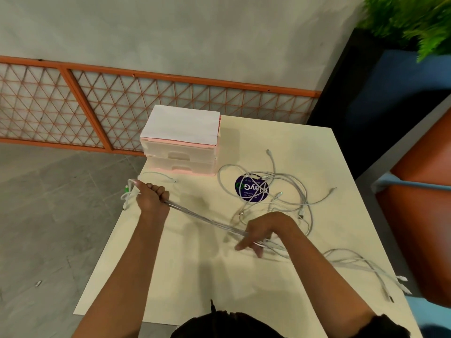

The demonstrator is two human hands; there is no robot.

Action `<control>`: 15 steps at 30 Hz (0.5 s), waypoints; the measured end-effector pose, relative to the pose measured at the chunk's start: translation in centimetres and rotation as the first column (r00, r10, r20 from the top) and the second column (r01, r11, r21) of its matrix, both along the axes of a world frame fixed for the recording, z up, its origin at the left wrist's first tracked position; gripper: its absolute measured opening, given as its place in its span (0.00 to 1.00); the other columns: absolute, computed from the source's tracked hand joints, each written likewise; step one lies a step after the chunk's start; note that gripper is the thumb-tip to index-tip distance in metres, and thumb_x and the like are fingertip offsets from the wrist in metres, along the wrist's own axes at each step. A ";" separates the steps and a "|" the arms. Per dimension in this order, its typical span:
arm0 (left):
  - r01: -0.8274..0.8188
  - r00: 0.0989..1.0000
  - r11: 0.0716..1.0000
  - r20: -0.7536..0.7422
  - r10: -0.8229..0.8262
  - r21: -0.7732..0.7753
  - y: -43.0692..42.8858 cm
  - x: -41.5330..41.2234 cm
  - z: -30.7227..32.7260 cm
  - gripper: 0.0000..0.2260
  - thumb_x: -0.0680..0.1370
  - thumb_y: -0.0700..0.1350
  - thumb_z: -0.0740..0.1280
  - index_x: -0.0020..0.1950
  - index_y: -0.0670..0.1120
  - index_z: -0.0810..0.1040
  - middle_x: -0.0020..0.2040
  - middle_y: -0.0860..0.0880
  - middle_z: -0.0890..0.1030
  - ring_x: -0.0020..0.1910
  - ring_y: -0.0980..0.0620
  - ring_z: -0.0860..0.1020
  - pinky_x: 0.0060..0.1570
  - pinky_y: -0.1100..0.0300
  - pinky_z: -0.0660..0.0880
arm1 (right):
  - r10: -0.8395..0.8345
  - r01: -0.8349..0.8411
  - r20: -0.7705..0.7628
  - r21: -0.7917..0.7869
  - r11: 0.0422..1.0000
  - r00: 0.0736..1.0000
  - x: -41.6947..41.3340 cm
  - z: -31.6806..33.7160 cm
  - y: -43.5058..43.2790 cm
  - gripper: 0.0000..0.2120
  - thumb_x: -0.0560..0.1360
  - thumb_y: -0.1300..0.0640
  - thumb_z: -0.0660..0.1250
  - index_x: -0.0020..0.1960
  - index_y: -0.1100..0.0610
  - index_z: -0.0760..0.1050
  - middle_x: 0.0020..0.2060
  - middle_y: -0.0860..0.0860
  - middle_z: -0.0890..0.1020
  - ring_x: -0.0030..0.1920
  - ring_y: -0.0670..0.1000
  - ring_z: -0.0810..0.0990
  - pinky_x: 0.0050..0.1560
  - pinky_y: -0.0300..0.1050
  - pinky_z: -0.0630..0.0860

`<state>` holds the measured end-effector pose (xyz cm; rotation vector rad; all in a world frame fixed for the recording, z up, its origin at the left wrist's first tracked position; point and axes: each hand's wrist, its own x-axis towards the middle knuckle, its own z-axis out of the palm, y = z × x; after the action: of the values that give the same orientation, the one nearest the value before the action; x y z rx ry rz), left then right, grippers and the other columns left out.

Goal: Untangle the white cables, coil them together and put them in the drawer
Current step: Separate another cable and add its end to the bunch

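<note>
Several white cables (202, 219) stretch taut between my two hands above the cream table (195, 276). My left hand (152, 195) is fisted around their ends at the table's left edge, with plugs sticking out past the thumb. My right hand (264, 231) pinches the same bundle lower down, index finger extended. A loose tangle of white cables (285, 191) lies beyond my right hand, partly over a round purple sticker (252, 189). More cable ends (371, 267) trail to the table's right edge. The white and pink drawer unit (181, 152) stands at the back left, both drawers closed.
One short white cable (159, 175) lies in front of the drawer unit. An orange lattice railing (97, 106) runs behind the table. An orange chair (424, 203) stands to the right. A black planter with a green plant (410, 18) is at the back right.
</note>
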<state>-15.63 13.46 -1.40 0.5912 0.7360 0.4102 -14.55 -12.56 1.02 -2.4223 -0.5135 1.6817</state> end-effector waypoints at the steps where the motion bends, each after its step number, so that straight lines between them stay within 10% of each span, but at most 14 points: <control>1: -0.008 1.000 1.000 0.000 0.008 0.007 0.7 -0.1 0.0 0.23 0.82 0.61 0.48 0.33 0.48 0.59 0.19 0.55 0.58 0.17 0.57 0.57 0.17 0.67 0.55 | 0.026 -0.026 0.005 -0.059 0.998 1.000 0.2 -0.1 -1.2 0.20 0.74 0.40 0.65 0.31 0.53 0.71 0.24 0.45 0.80 0.30 0.41 0.76 0.37 0.38 0.68; 7: -0.020 0.999 0.999 -0.039 0.021 0.028 1.1 -0.5 -0.7 0.23 0.82 0.60 0.49 0.33 0.48 0.59 0.19 0.55 0.59 0.17 0.58 0.59 0.17 0.68 0.56 | -0.204 0.204 0.091 0.012 0.979 0.975 0.2 0.6 -7.6 0.24 0.70 0.35 0.68 0.30 0.52 0.65 0.20 0.44 0.69 0.23 0.45 0.64 0.29 0.38 0.61; 15: -0.067 0.994 0.996 -0.087 0.072 0.063 2.7 -0.9 -1.6 0.23 0.82 0.61 0.48 0.32 0.49 0.59 0.19 0.55 0.59 0.18 0.57 0.59 0.18 0.67 0.55 | -0.278 0.278 0.009 0.012 0.961 0.961 -0.2 0.8 -14.8 0.28 0.58 0.28 0.70 0.29 0.54 0.72 0.21 0.46 0.74 0.25 0.46 0.70 0.40 0.41 0.70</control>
<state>-16.55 16.14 -2.95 0.6448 0.8335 0.4741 -14.77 -27.37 1.82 -2.3647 -0.1705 1.5450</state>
